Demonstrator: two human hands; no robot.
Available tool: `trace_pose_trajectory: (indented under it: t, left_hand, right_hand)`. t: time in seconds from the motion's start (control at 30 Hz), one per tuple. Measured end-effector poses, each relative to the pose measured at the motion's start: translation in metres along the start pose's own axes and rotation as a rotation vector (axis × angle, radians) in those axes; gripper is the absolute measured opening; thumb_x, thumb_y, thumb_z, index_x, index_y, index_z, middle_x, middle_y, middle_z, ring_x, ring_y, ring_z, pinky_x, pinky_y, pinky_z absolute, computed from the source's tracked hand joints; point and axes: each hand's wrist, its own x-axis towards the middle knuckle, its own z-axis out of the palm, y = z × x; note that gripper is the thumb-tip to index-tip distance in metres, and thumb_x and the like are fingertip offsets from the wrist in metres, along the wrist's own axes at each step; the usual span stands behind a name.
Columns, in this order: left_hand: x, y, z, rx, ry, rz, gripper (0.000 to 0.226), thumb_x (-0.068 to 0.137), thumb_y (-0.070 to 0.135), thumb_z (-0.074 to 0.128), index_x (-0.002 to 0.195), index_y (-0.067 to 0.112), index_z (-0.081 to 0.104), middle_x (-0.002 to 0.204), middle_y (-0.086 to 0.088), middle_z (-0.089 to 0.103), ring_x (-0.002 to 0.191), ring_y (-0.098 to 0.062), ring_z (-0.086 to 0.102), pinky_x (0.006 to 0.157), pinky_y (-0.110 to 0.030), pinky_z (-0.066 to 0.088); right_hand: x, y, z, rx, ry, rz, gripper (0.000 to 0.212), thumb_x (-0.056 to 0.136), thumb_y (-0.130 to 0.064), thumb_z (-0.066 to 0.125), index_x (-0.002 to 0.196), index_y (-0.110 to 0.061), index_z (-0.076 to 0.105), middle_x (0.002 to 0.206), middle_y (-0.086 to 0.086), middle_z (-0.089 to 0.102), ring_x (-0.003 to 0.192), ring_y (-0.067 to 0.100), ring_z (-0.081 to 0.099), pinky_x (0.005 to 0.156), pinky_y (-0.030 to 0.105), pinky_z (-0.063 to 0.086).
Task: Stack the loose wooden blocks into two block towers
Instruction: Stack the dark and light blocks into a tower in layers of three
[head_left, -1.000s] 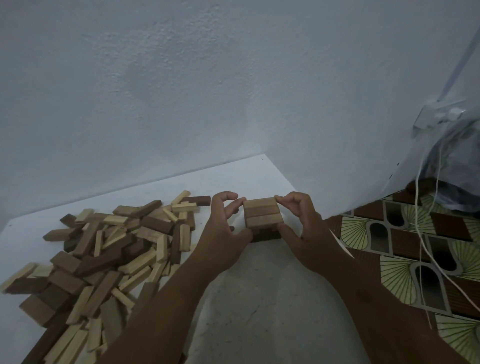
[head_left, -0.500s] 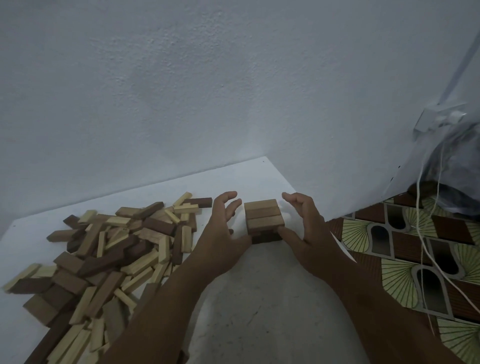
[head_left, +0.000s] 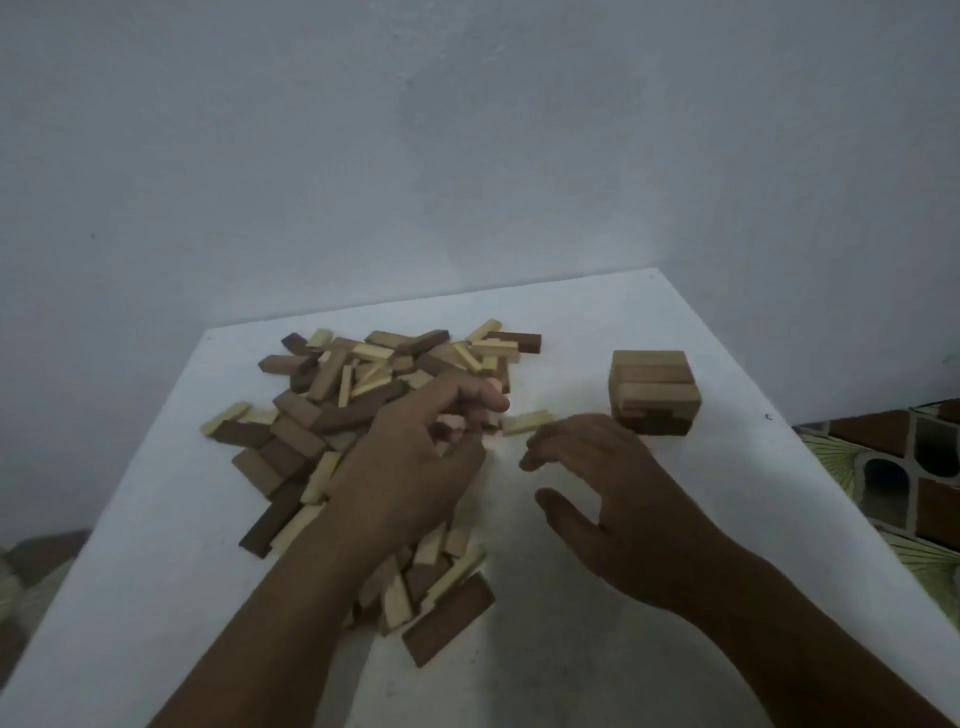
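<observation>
A short block tower (head_left: 654, 392) of three layers stands at the back right of the white table (head_left: 597, 665). A wide pile of loose light and dark wooden blocks (head_left: 332, 410) covers the table's left and middle. My left hand (head_left: 415, 462) rests on the pile's right edge, fingers curled around a light block (head_left: 449, 423) that is partly hidden. My right hand (head_left: 608, 493) hovers open left of the tower and in front of it, holding nothing. Its fingertips are just short of a single light block (head_left: 527, 422) lying apart from the pile.
A pale wall (head_left: 467, 156) rises right behind the table's back edge. The table's right edge drops to a patterned floor (head_left: 930, 467). A long dark block (head_left: 449, 626) lies at the near end of the pile.
Both hands have let go of the tower and moved left, the left onto the pile, the right toward a lone light block. The view has swung left, so the tower now sits to the right.
</observation>
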Motion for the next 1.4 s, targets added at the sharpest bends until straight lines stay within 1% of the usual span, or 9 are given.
trace_pose_trajectory:
  t: [0.17,0.3,0.43,0.57,0.77,0.87,1.0,1.17,1.4]
  left_hand:
    - [-0.040,-0.021,-0.024,0.103,0.057,0.033,0.035,0.085,-0.001,0.063,0.094,0.032,0.068,0.097,0.019,0.068,0.094,-0.001,0.063,0.077,-0.017,0.051]
    - [-0.070,-0.042,-0.037,0.215,0.035,0.141,0.027,0.072,0.006,0.059,0.091,0.022,0.070,0.100,0.010,0.068,0.099,-0.005,0.062,0.087,-0.025,0.050]
    - [-0.092,-0.059,-0.043,0.305,-0.062,0.211,0.031,0.064,0.011,0.065,0.091,0.024,0.074,0.109,0.012,0.066,0.112,-0.008,0.056,0.095,-0.034,0.044]
    - [-0.101,-0.071,-0.042,0.368,-0.062,0.190,0.033,0.067,0.019,0.077,0.095,0.035,0.073,0.118,0.019,0.060,0.119,-0.013,0.052,0.088,-0.049,0.043]
    - [-0.091,-0.073,-0.034,0.482,0.003,0.201,0.028,0.079,0.057,0.066,0.101,0.039,0.070,0.114,0.018,0.058,0.115,-0.014,0.051,0.082,-0.045,0.043]
    - [-0.084,-0.066,-0.026,0.523,0.045,0.165,0.032,0.079,0.060,0.056,0.098,0.037,0.068,0.109,0.019,0.057,0.110,-0.013,0.049,0.081,-0.041,0.042]
    - [-0.075,-0.067,-0.023,0.518,0.089,0.120,0.026,0.083,0.053,0.057,0.102,0.035,0.063,0.109,0.017,0.056,0.105,-0.013,0.048,0.082,-0.041,0.044]
    - [-0.073,-0.077,-0.032,0.437,0.225,0.023,0.016,0.089,0.040,0.055,0.100,0.032,0.063,0.102,0.013,0.062,0.099,-0.016,0.055,0.083,-0.044,0.048]
    - [-0.076,-0.075,-0.049,0.455,0.158,-0.030,0.028,0.080,0.051,0.046,0.091,0.037,0.067,0.105,0.019,0.061,0.109,-0.013,0.053,0.087,-0.051,0.046]
  right_hand:
    - [-0.003,-0.030,0.030,-0.094,-0.293,-0.241,0.036,0.089,-0.058,0.043,0.111,-0.039,0.063,0.120,-0.018,0.056,0.105,0.000,0.039,0.088,0.019,0.038]
    - [-0.009,-0.034,0.045,-0.057,-0.386,-0.226,0.041,0.079,-0.066,0.053,0.115,-0.048,0.058,0.127,-0.023,0.043,0.107,-0.005,0.025,0.087,0.017,0.028]
    - [-0.014,-0.027,0.046,-0.118,-0.292,-0.205,0.028,0.082,-0.055,0.051,0.105,-0.044,0.063,0.122,-0.018,0.049,0.108,-0.008,0.023,0.084,0.015,0.028]
    - [-0.018,-0.022,0.038,-0.156,-0.200,-0.160,0.023,0.084,-0.046,0.053,0.101,-0.039,0.067,0.115,-0.014,0.055,0.103,-0.007,0.029,0.082,0.012,0.027]
    - [-0.023,-0.008,0.028,-0.135,-0.031,-0.016,0.017,0.081,-0.035,0.059,0.098,-0.033,0.063,0.101,-0.014,0.060,0.093,0.006,0.049,0.080,0.037,0.047]
    - [-0.025,-0.009,0.027,-0.187,-0.007,0.057,0.020,0.078,-0.027,0.068,0.098,-0.030,0.065,0.100,-0.015,0.061,0.094,0.008,0.051,0.082,0.036,0.046]
    - [-0.028,-0.019,0.032,-0.226,0.031,0.093,0.028,0.076,-0.026,0.061,0.104,-0.023,0.064,0.108,-0.005,0.063,0.102,0.019,0.055,0.089,0.034,0.041]
    - [-0.025,-0.046,0.040,-0.239,-0.106,-0.047,0.032,0.084,-0.039,0.048,0.113,-0.032,0.061,0.118,-0.011,0.059,0.111,0.012,0.049,0.092,0.033,0.036]
    - [0.001,-0.057,0.058,-0.320,-0.186,-0.101,0.035,0.085,-0.043,0.043,0.114,-0.038,0.062,0.110,-0.008,0.056,0.105,0.018,0.047,0.086,0.037,0.036]
